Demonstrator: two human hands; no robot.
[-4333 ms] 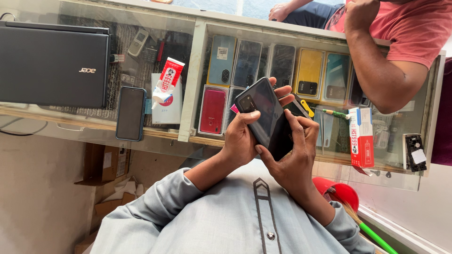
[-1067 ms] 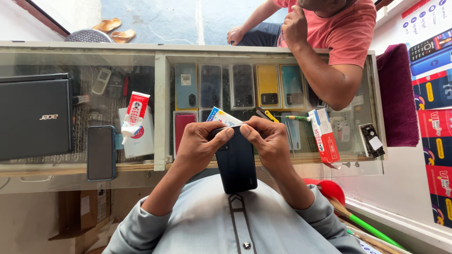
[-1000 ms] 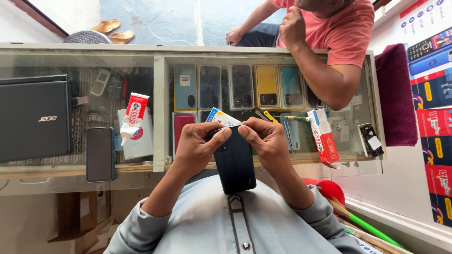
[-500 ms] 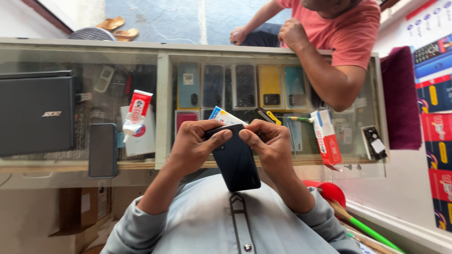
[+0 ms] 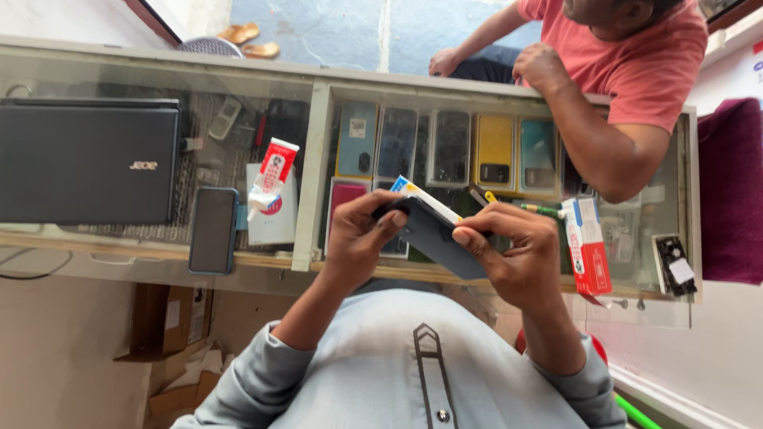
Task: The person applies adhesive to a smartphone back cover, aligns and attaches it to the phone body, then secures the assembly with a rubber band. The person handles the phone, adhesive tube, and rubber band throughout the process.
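Both hands grip one dark phone [image 5: 435, 237] above the glass counter [image 5: 318, 171], its long axis slanting from the left hand [image 5: 362, 238] down to the right hand [image 5: 520, 258]. Left fingers curl over its upper end, thumb on the edge; right fingers wrap the lower end. A white card [image 5: 421, 196] lies just behind it. Wrists bend inward, forearms rising from the chest.
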